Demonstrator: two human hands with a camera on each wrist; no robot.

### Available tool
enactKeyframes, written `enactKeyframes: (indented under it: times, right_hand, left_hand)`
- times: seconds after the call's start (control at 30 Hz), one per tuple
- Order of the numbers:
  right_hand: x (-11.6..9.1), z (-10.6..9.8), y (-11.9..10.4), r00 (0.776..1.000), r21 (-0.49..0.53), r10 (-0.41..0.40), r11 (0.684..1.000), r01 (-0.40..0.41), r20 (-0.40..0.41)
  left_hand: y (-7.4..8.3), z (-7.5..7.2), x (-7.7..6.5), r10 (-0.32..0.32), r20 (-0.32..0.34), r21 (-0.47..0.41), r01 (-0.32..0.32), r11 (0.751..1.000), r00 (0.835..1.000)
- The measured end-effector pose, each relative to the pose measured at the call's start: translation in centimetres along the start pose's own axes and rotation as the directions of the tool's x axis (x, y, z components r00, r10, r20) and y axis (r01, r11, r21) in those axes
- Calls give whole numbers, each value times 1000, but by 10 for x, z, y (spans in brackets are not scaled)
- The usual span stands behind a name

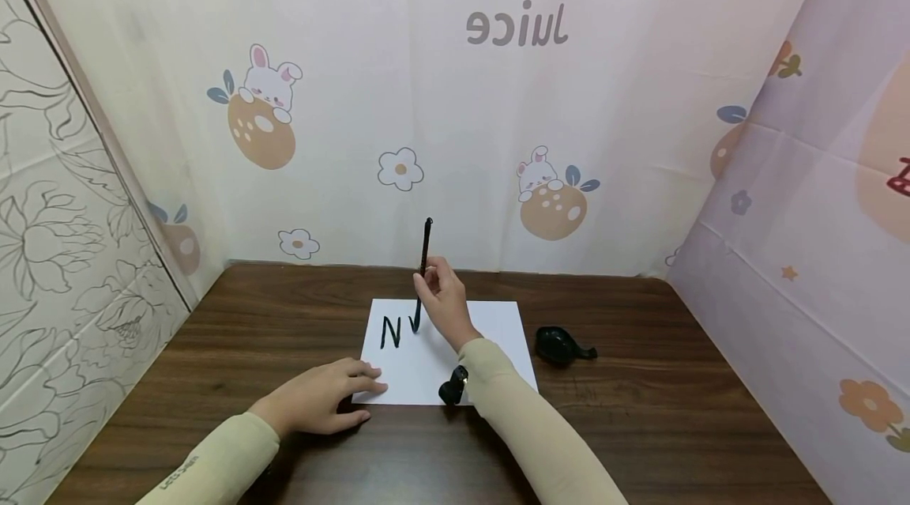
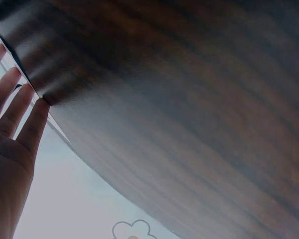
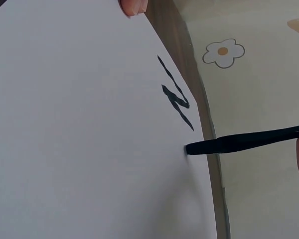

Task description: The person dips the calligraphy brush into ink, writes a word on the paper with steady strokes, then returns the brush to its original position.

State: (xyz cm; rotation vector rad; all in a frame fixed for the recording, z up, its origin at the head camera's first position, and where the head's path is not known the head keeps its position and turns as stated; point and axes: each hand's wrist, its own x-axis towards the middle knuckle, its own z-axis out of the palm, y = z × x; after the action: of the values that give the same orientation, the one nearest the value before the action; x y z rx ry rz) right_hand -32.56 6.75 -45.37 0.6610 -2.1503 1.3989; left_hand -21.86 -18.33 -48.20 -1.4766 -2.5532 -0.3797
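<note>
My right hand [image 1: 445, 301] pinches a slim black brush [image 1: 425, 248], held nearly upright with its tip on a sheet of white paper [image 1: 490, 331]. In the right wrist view the dark tip of the brush [image 3: 209, 146] meets the paper near its edge, close to a painted black letter N [image 3: 177, 97]. From the head view, a short black stroke shows right at the tip, to the right of the N [image 1: 390, 333]. My left hand [image 1: 323, 396] lies spread on the table, fingertips over the paper's lower left edge; its straight fingers [image 2: 32, 119] also show in the left wrist view.
A small glossy black dish [image 1: 557, 344] with a short handle stands on the brown wooden table [image 1: 640, 394], right of the paper. Behind the table hangs a pale curtain [image 1: 455, 110] printed with rabbits and flowers. A patterned panel [image 1: 64, 212] borders the left side.
</note>
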Motion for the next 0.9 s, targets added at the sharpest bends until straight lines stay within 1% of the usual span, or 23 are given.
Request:
enactKeyframes:
  times: [0.2,0.43,0.73,0.9]
  right_hand:
    - [-1,-1,0,1000,8,1,1000,-1,1]
    - [-2,-1,-1,999,22,33,999,-34,16]
    - [-2,-2,1,999,23,31,999,-32,19]
    - [-1,-3,1,999,17,38,999,-39,28]
  left_hand:
    - [0,0,0,-4,10,-3,4,1000,1000]
    - [0,-1,0,-2,4,-7,2,1000,1000]
    - [-2,2,-1,9,-4,-3,-9,1000,1000]
    - [-2,3,0,4,-3,-1,-4,1000,1000]
